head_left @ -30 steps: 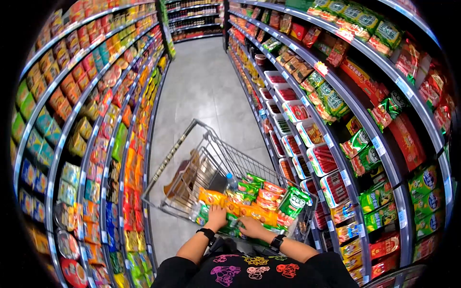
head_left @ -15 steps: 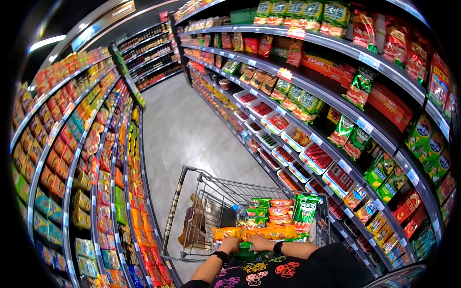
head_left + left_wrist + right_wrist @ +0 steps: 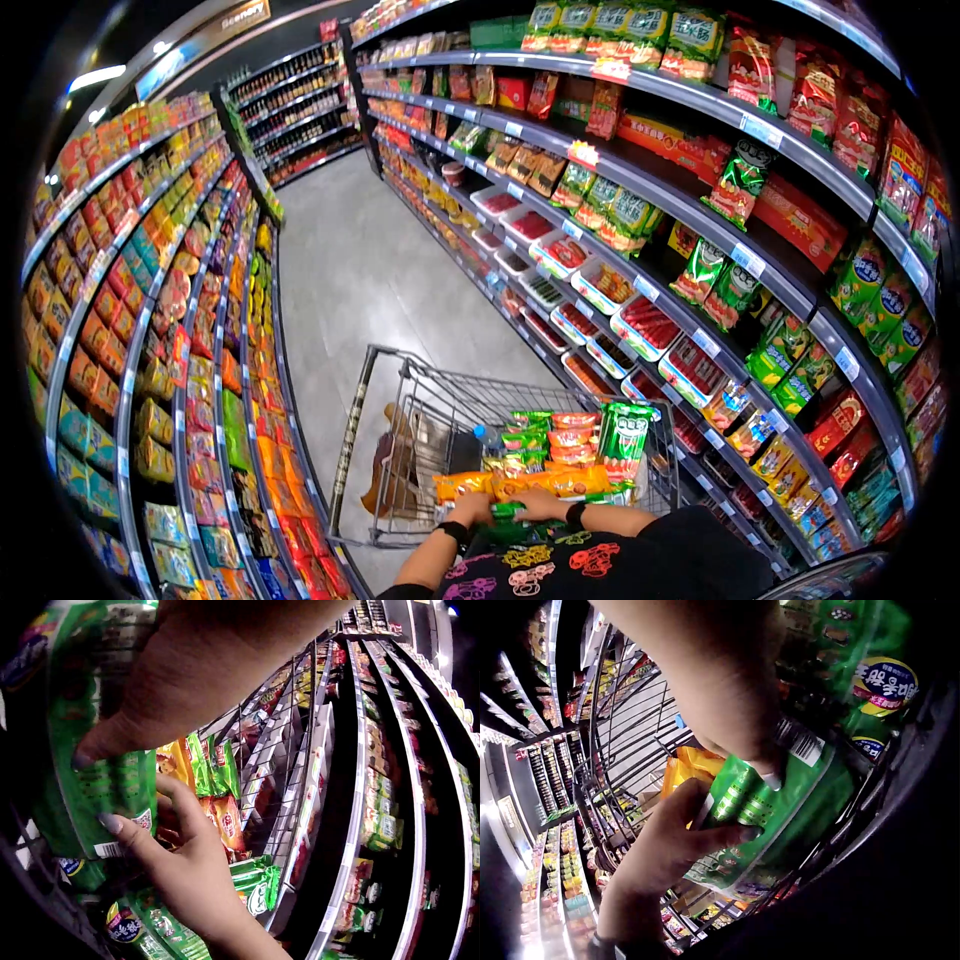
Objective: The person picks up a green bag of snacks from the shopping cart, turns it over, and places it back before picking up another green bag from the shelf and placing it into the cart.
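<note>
A wire shopping cart stands in a shop aisle, piled with snack packets. Both hands are at its near end on one green packet. My left hand holds the packet's left side, its thumb pressed on the wrapper. On the other edge, by the barcode, my right hand pinches it. In the right wrist view the left hand has its thumb over the green packet. Long orange packets lie just beyond the hands.
Behind the orange packets lie red and green packs and a tall green bag. A water bottle and a brown bag are deeper in the cart. Full shelves line the right, more shelves the left. Grey floor runs ahead.
The head view has lifted, showing more of the aisle. Both hands have come back from the orange packets to the green packet at the cart's near end.
</note>
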`<state>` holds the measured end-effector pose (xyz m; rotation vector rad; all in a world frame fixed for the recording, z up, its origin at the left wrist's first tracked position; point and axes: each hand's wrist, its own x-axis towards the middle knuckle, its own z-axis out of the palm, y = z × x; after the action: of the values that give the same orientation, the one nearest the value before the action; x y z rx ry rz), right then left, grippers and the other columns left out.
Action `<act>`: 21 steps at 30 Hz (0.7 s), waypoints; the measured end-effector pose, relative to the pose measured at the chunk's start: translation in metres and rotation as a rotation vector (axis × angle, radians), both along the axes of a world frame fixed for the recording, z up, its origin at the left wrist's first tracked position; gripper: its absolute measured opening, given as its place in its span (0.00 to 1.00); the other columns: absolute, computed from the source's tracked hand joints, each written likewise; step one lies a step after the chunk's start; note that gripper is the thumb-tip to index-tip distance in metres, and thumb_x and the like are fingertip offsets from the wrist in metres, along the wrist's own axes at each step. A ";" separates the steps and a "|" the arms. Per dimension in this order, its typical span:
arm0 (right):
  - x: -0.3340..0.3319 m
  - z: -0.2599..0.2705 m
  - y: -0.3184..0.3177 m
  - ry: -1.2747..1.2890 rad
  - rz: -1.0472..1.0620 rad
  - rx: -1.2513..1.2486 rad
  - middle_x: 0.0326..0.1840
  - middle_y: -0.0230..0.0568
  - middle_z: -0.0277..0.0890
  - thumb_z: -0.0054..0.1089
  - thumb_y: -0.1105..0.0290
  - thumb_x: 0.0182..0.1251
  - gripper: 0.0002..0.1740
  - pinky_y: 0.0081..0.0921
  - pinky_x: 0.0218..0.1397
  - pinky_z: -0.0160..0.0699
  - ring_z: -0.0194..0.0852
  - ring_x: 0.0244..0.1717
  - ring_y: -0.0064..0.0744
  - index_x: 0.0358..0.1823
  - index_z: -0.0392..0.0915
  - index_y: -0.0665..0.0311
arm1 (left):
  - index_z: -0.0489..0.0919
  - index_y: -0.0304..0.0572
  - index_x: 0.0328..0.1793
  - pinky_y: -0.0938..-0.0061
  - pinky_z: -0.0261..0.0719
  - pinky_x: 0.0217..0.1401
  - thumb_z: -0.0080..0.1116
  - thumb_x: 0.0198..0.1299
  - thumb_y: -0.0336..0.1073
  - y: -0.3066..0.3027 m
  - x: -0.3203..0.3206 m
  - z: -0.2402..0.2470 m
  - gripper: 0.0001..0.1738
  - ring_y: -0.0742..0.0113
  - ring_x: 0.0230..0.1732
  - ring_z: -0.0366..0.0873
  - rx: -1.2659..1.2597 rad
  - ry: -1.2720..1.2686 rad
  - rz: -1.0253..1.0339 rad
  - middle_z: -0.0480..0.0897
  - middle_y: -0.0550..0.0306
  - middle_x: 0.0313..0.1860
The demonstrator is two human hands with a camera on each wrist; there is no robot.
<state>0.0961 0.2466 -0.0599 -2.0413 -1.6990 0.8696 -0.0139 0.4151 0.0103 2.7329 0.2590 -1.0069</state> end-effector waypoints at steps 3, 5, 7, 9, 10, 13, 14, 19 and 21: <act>-0.001 -0.003 -0.001 0.020 -0.005 -0.028 0.48 0.47 0.75 0.60 0.48 0.55 0.30 0.43 0.52 0.65 0.72 0.49 0.48 0.57 0.69 0.51 | 0.77 0.51 0.54 0.59 0.74 0.51 0.71 0.32 0.49 0.002 -0.003 -0.006 0.36 0.52 0.50 0.78 -0.117 0.015 0.100 0.81 0.50 0.47; -0.001 0.010 0.000 0.001 -0.016 -0.077 0.48 0.47 0.75 0.60 0.47 0.55 0.30 0.44 0.52 0.65 0.72 0.50 0.47 0.58 0.69 0.51 | 0.78 0.48 0.51 0.59 0.75 0.50 0.71 0.33 0.49 0.001 -0.006 -0.005 0.34 0.52 0.50 0.78 -0.117 -0.022 0.127 0.81 0.50 0.47; -0.005 0.019 -0.001 -0.019 -0.028 -0.106 0.47 0.48 0.76 0.60 0.47 0.54 0.31 0.43 0.52 0.66 0.72 0.49 0.48 0.58 0.68 0.51 | 0.78 0.48 0.51 0.60 0.76 0.49 0.70 0.35 0.47 -0.002 -0.009 -0.006 0.32 0.53 0.49 0.78 -0.112 -0.054 0.145 0.81 0.50 0.47; -0.004 0.015 -0.003 -0.010 -0.002 -0.047 0.46 0.48 0.76 0.60 0.48 0.54 0.31 0.42 0.52 0.67 0.73 0.48 0.48 0.58 0.68 0.51 | 0.79 0.48 0.50 0.61 0.77 0.48 0.69 0.35 0.46 -0.004 -0.011 -0.009 0.30 0.53 0.48 0.79 -0.107 -0.082 0.159 0.82 0.51 0.46; -0.003 0.013 -0.003 -0.004 0.008 -0.015 0.45 0.48 0.77 0.60 0.48 0.54 0.31 0.41 0.52 0.67 0.73 0.47 0.48 0.58 0.68 0.52 | 0.79 0.48 0.49 0.61 0.77 0.48 0.69 0.36 0.45 -0.004 -0.011 -0.012 0.29 0.54 0.48 0.79 -0.111 -0.078 0.162 0.82 0.51 0.45; -0.006 0.032 -0.004 0.005 -0.012 -0.067 0.46 0.48 0.77 0.60 0.48 0.55 0.29 0.42 0.51 0.67 0.74 0.48 0.48 0.57 0.68 0.50 | 0.80 0.49 0.48 0.61 0.77 0.48 0.68 0.37 0.44 -0.008 -0.013 -0.007 0.27 0.54 0.47 0.80 -0.107 -0.086 0.168 0.82 0.51 0.44; -0.006 0.030 -0.005 -0.008 -0.010 -0.065 0.45 0.48 0.77 0.60 0.48 0.55 0.29 0.42 0.51 0.66 0.74 0.47 0.48 0.57 0.68 0.50 | 0.80 0.49 0.48 0.61 0.77 0.47 0.68 0.37 0.44 -0.008 -0.013 -0.004 0.26 0.54 0.47 0.80 -0.100 -0.095 0.169 0.82 0.51 0.44; -0.010 0.030 -0.009 -0.044 -0.014 -0.039 0.43 0.50 0.77 0.60 0.49 0.55 0.30 0.44 0.48 0.69 0.74 0.46 0.51 0.56 0.69 0.54 | 0.79 0.48 0.48 0.61 0.77 0.47 0.67 0.38 0.43 -0.014 -0.015 0.002 0.26 0.54 0.47 0.80 -0.068 -0.090 0.155 0.82 0.50 0.44; -0.012 0.029 -0.014 -0.054 -0.021 0.001 0.43 0.51 0.77 0.60 0.48 0.55 0.30 0.45 0.47 0.69 0.74 0.46 0.52 0.56 0.68 0.54 | 0.78 0.48 0.49 0.60 0.78 0.46 0.65 0.38 0.42 -0.017 -0.015 0.009 0.26 0.53 0.46 0.80 -0.050 -0.069 0.131 0.83 0.51 0.43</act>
<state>0.0843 0.2327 -0.0312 -2.0961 -1.7025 0.8129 -0.0287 0.3976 0.0197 2.6607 0.3897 -0.8710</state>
